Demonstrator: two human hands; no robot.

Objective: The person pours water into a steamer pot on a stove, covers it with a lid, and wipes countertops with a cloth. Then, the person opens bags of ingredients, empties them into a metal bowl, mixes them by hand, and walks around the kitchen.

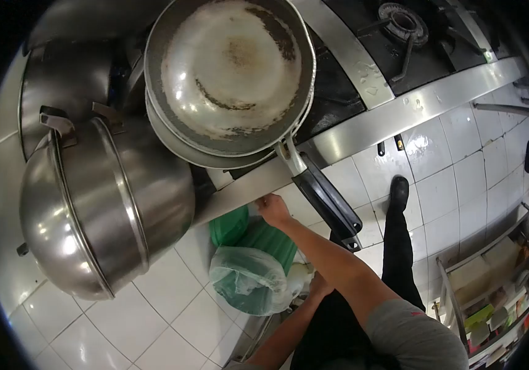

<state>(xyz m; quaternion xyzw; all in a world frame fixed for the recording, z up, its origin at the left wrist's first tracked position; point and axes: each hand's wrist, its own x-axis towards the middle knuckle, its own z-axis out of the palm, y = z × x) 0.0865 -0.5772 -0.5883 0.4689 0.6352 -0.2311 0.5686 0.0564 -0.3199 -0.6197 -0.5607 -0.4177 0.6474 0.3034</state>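
Observation:
My right hand (270, 209) is reaching under the front edge of the stove (363, 134), its fingers curled and partly hidden. Just below it is a green bin (270, 243) with a green lid (228, 226) and a clear plastic bag (249, 280) lining it. My left hand (320, 285) is lower down, partly covered by my right forearm. It is beside a pale, whitish thing (300, 277) at the bin's side, which I cannot make out; its fingers do not show clearly.
Stacked frying pans (233, 68) sit on the stove, with a black handle (329, 200) jutting over the edge. Large steel bowls (110, 203) stand on the left. White floor tiles (165, 296) lie below. A shelf rack (492, 283) with mixed items is at right.

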